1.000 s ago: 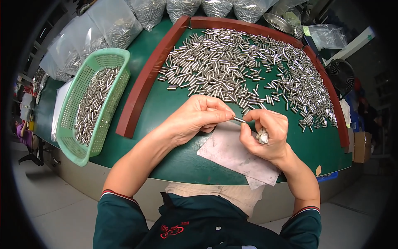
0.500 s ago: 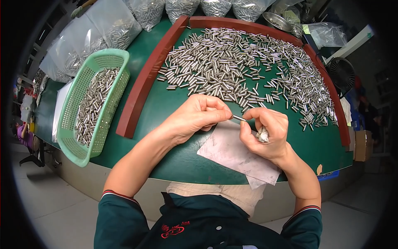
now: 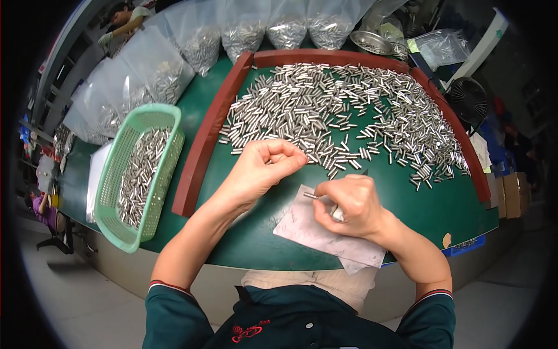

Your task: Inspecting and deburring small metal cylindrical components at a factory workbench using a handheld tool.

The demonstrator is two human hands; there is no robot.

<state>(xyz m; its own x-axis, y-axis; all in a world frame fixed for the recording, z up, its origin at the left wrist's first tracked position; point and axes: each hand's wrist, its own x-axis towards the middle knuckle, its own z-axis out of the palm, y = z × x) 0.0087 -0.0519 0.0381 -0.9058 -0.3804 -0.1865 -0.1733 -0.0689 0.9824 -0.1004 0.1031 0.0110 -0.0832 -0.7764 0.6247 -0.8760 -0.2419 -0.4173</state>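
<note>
My right hand [image 3: 356, 203] pinches a short steel pin [image 3: 310, 196] over pinkish-white paper sheets [image 3: 302, 224]. A crumpled white wad [image 3: 337, 214] is tucked in the curl of its lower fingers. My left hand [image 3: 256, 174] is closed, thumb against forefinger, at the near edge of the pins. Whether it holds anything between those fingertips cannot be made out. Beyond both hands a wide heap of loose steel pins [image 3: 293, 107] covers the green tabletop [image 3: 244, 238].
A red frame [image 3: 200, 160] borders the heap on the left, back and right. Left of it stands a green basket [image 3: 110, 224] partly filled with pins. Clear bags of pins [image 3: 241, 29] line the back. A metal bowl [image 3: 372, 43] and black fan [image 3: 467, 99] are at the right.
My hands have moved apart. The pin that was between them is now in my right hand only, lowered toward the paper. The whole view has shifted, showing more of the back.
</note>
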